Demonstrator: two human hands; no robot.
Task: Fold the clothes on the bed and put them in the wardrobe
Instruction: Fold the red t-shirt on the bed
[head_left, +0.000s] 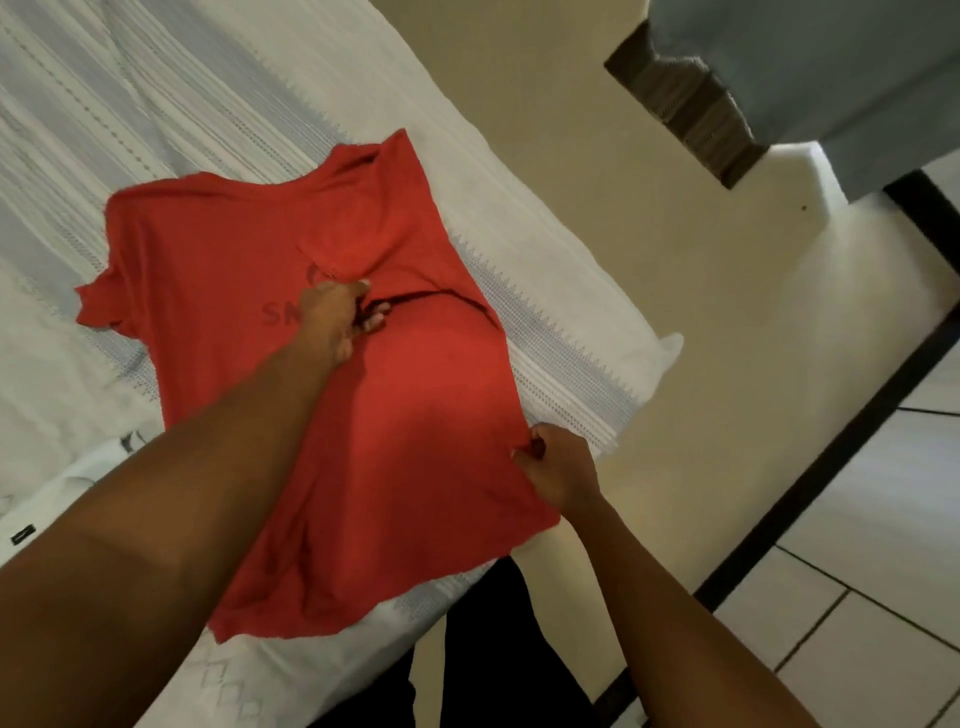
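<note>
Red T-shirt (405, 415): dark print, letters "SM" readable, rest hidden under left hand (332, 317). Black tag (23, 534) lower-left: illegible.

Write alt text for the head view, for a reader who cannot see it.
A red T-shirt lies spread on a white bed while a person handles it. The left hand pinches a fold near its middle; the right hand grips its edge at the bedside.

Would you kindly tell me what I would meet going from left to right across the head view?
White garment → left hand, gripping the red T-shirt → right hand, gripping the T-shirt's edge → tiled floor.
</note>
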